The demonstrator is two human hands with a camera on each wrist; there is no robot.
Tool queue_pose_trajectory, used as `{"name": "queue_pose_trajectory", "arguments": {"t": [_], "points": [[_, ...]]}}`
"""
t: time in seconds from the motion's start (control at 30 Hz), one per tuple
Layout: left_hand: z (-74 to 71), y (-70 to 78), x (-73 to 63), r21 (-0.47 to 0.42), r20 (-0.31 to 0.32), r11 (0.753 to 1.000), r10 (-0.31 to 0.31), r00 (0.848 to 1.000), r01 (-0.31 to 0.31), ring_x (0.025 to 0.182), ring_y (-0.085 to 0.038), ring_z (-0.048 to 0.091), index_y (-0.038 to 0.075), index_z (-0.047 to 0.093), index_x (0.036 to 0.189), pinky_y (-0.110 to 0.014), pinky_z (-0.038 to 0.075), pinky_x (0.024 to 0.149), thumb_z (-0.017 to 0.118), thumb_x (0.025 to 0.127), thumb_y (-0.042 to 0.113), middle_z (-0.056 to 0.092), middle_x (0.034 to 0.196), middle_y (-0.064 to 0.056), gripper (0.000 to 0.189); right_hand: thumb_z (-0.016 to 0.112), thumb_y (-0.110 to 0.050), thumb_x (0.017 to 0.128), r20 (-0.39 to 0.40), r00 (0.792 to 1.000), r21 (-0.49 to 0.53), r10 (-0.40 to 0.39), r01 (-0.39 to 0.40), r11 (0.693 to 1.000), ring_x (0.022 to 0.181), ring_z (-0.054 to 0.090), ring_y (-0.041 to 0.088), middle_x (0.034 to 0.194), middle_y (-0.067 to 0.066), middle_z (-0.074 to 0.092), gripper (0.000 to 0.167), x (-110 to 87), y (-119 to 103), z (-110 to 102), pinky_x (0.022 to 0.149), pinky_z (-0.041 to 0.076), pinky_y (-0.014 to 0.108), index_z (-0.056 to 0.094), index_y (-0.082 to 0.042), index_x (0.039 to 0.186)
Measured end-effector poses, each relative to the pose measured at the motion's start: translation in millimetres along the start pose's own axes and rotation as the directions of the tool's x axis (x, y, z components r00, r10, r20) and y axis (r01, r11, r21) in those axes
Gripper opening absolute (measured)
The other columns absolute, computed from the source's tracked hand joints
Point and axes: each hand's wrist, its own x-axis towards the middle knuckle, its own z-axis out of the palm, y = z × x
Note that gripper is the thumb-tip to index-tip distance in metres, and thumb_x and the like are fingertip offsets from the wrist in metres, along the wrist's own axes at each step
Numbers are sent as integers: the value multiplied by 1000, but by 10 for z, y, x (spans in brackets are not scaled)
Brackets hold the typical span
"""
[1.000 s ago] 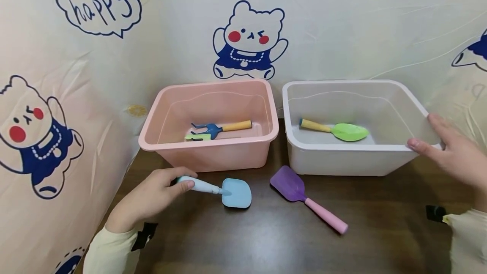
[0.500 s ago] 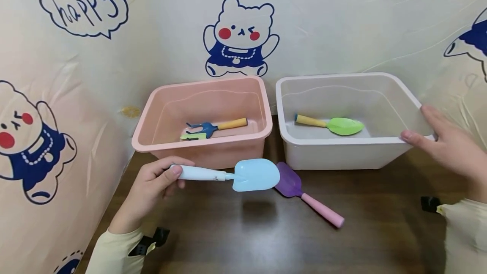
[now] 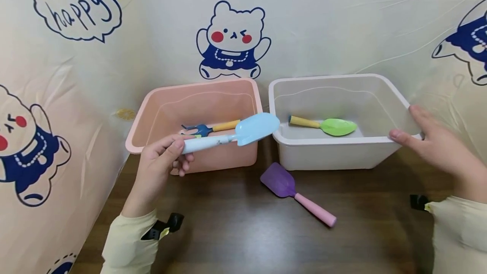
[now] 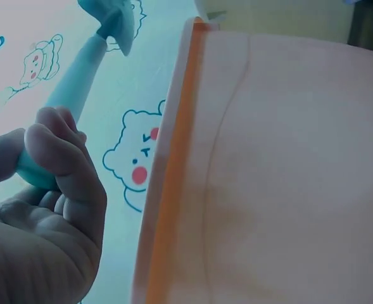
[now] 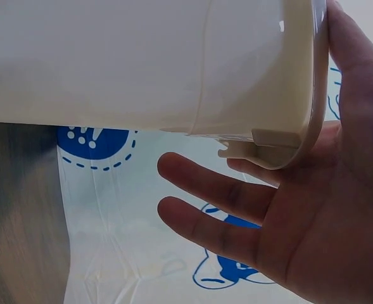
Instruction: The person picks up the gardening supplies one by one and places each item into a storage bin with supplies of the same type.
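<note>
My left hand [image 3: 157, 164] grips the pale handle of a light blue toy shovel [image 3: 258, 128], thumb and fingers round its end. The shovel is raised before the pink bin [image 3: 228, 155], its blade pointing right and overlapping the near left corner of the white bin [image 3: 327, 155]. In the left wrist view the fingers curl round the shovel handle [image 4: 75, 85]. My right hand [image 3: 437, 147] holds the white bin's near right corner, thumb over the rim. In the right wrist view the bin's rim [image 5: 319, 82] lies between thumb and index finger, with two other fingers extended below.
A purple shovel with a pink handle [image 3: 279, 179] lies on the brown table [image 3: 243, 244]. Inside the pink bin is a blue garden fork with a yellow handle [image 3: 226, 126]. A green trowel [image 3: 338, 127] lies in the white bin. Printed cloth [image 3: 312, 24] hangs behind.
The left hand has lifted the light blue shovel off the table and raised it to the pink bin's front. The right hand stays at the white bin's corner while the whole view shifts slightly.
</note>
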Motion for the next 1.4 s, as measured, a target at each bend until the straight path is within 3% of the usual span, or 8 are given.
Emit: {"name": "queue_pose_trajectory", "arguments": {"t": [0.17,0.4,0.53,1.03,1.27,1.4], "points": [[99,-17,134,-24,1,1000,10,1000,-10,58,-18,54,-6,70,111,-24,48,50,55,106,17,63,77,-12,28,56,-43,102,8,1000,-9,-2,2,1000,145,0,56,160,34,-3,93,29,-2,29,111,1,70,-1,4,158],[296,13,330,47,21,996,70,997,-71,50,-15,44,-11,68,109,-23,38,45,56,105,12,61,71,-12,27,56,-40,103,32,998,-22,-61,62,998,147,-11,49,160,32,-13,94,43,-13,31,115,-7,61,-7,6,156],[413,9,435,48,47,997,54,997,-57,50,-15,43,-11,68,111,-23,37,45,54,106,15,61,72,-11,29,56,-38,103,30,996,-32,-88,89,995,147,-11,50,159,35,-11,93,50,-17,32,116,-7,60,-5,9,155],[893,-24,731,10,130,1000,-11,991,9,50,-13,43,-10,67,114,-23,39,46,52,107,14,63,74,-7,29,53,-42,104,23,999,-18,-38,38,999,148,-10,48,161,32,-12,93,46,-49,27,115,-6,61,-6,7,156],[1046,-24,847,52,174,999,-1,985,-8,44,-13,37,-5,69,116,-24,29,42,52,107,18,64,77,-6,30,53,-43,104,12,999,-2,-32,32,999,148,-10,48,161,32,-11,93,27,-18,37,115,-5,62,-6,6,156],[1092,38,927,26,184,999,21,983,-26,42,-13,36,-7,68,116,-23,27,40,50,108,16,64,76,-6,30,52,-44,104,17,1000,0,-15,15,1000,148,-10,49,161,31,-12,93,15,2,33,114,-4,64,-7,5,156]]}}
